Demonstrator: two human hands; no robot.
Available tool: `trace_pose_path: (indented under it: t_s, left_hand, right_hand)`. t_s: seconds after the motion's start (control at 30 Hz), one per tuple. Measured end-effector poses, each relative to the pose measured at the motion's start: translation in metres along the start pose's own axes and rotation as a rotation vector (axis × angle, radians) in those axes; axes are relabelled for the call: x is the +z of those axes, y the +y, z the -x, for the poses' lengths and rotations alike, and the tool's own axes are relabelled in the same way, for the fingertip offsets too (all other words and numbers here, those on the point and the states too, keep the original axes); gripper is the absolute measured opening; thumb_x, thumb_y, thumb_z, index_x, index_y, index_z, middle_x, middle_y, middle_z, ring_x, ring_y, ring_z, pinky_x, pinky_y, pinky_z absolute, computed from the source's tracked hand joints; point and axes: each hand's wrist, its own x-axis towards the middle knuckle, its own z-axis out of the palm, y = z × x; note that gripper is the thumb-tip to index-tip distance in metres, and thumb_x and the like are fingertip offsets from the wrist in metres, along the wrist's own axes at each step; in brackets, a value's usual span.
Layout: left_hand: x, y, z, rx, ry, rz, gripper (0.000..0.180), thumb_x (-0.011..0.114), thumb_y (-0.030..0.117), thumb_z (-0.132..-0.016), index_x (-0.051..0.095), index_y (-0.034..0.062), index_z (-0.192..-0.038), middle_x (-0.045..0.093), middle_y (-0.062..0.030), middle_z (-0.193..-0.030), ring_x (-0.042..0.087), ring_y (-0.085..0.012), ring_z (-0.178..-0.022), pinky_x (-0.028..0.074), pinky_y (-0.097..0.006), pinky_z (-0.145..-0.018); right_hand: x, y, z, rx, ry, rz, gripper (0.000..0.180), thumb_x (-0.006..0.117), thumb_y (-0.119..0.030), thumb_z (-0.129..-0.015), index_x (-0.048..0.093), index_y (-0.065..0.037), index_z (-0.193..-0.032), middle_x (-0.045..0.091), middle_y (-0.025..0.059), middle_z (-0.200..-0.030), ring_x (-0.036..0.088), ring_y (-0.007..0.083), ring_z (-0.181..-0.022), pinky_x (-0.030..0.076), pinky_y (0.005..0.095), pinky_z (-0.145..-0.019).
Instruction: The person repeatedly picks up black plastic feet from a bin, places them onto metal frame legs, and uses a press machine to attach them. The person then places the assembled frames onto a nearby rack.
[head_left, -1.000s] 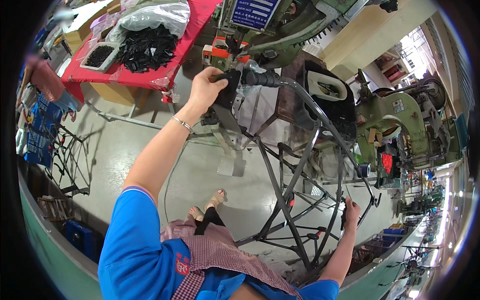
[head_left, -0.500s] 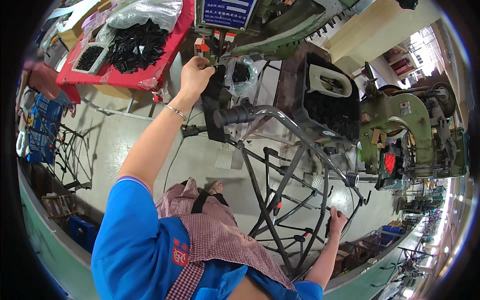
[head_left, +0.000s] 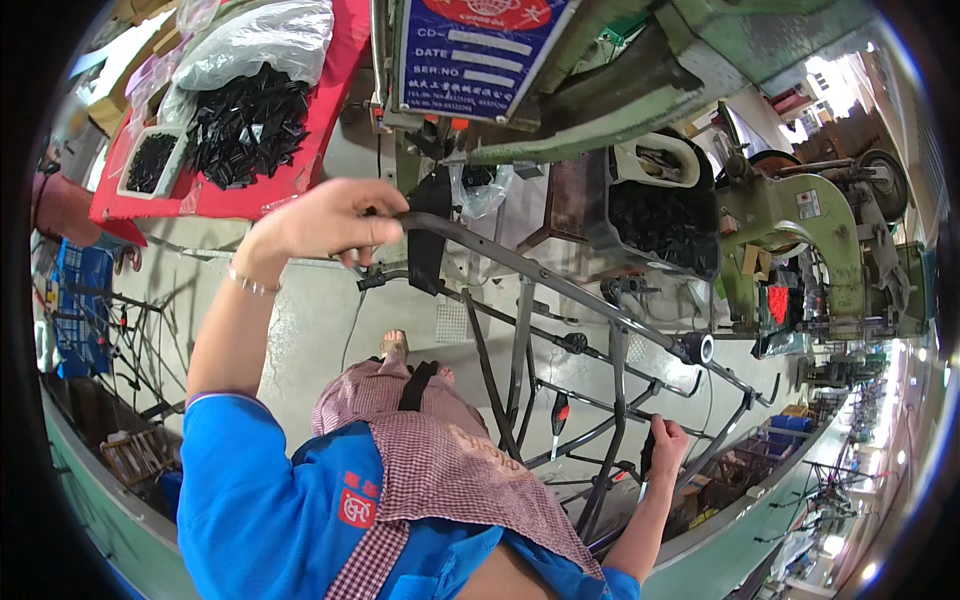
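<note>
My left hand (head_left: 335, 222), slightly smeared, has its fingers and thumb curled at the bent end of a dark tube on a tubular metal frame (head_left: 520, 262); the tube's tip is hidden. The frame's crossed bars stretch to the right. A white-lined collar (head_left: 704, 348) sits at the tube's other end. Lower right, my right hand (head_left: 670, 445) is closed around a black-handled tool (head_left: 648, 456) beside the frame; its kind is not clear. Among the bars shows a red-and-black handle with a pale shaft (head_left: 560, 412). A black plate (head_left: 430, 235) stands behind the tube's end.
A green machine with a blue label plate (head_left: 480, 55) rises ahead. Left of it, a red-covered table (head_left: 318, 165) bears a pile of black parts (head_left: 245, 130). A black bin (head_left: 705, 225) holds dark pieces and a pale tray (head_left: 655, 160). Another green machine (head_left: 815, 215) stands right.
My left hand has come away from the machine, back and leftward, to the tube's end. The frame has turned, its upper tube now lying straighter. My right hand stays low at right.
</note>
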Motion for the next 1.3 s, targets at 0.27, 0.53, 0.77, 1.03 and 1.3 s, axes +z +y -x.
trace_pose_path:
  t_s: [0.27,0.53,0.77,1.03,1.3]
  left_hand:
    - [-0.035,-0.022,-0.015,0.074,0.208,-0.401,0.023,0.068,0.012,-0.079,0.062,-0.0037,-0.096,0.058,-0.0181,-0.079,0.058,-0.0318,-0.075,0.047,-0.037,-0.069]
    - [-0.062,-0.037,-0.039,0.111,0.155,-0.394,0.029,0.067,0.011,-0.080,0.061,-0.0074,-0.102,0.062,-0.0222,-0.091,0.061,-0.0348,-0.083,0.048,-0.037,-0.076]
    - [-0.055,-0.056,-0.043,0.134,0.152,-0.481,0.030,0.070,0.017,-0.078,0.060,-0.0035,-0.097,0.060,-0.0207,-0.088,0.059,-0.0383,-0.082,0.047,-0.042,-0.073]
    - [-0.042,-0.067,-0.043,0.025,0.191,-0.736,0.036,0.074,0.024,-0.076,0.056,0.0007,-0.097,0.060,-0.0183,-0.091,0.063,-0.0382,-0.085,0.052,-0.046,-0.072]
    - [-0.038,-0.064,-0.040,-0.006,0.206,-0.719,0.040,0.075,0.019,-0.072,0.057,0.0011,-0.103,0.059,-0.0174,-0.090,0.060,-0.0389,-0.086,0.049,-0.047,-0.072]
  right_hand:
    - [0.046,-0.059,0.017,-0.095,0.054,0.065,0.030,0.070,-0.021,-0.085,0.058,0.002,-0.069,0.047,-0.0053,-0.062,0.038,0.0057,-0.060,0.031,0.0252,-0.053]
    - [0.062,-0.076,0.017,-0.033,0.087,0.034,0.028,0.071,-0.022,-0.084,0.065,0.004,-0.074,0.050,-0.0066,-0.062,0.039,0.0043,-0.059,0.029,0.0244,-0.051]
    - [0.064,-0.077,0.011,-0.041,0.090,0.156,0.031,0.071,-0.025,-0.083,0.064,0.003,-0.071,0.050,-0.0055,-0.060,0.039,0.0050,-0.058,0.031,0.0249,-0.052]
    - [0.068,-0.083,-0.002,-0.048,0.073,0.233,0.032,0.070,-0.026,-0.082,0.063,0.004,-0.070,0.050,-0.0036,-0.058,0.041,0.0062,-0.058,0.033,0.0269,-0.052]
    - [0.064,-0.081,-0.016,-0.098,0.059,0.266,0.033,0.070,-0.026,-0.081,0.064,0.005,-0.070,0.052,-0.0019,-0.056,0.042,0.0063,-0.057,0.035,0.0265,-0.053]
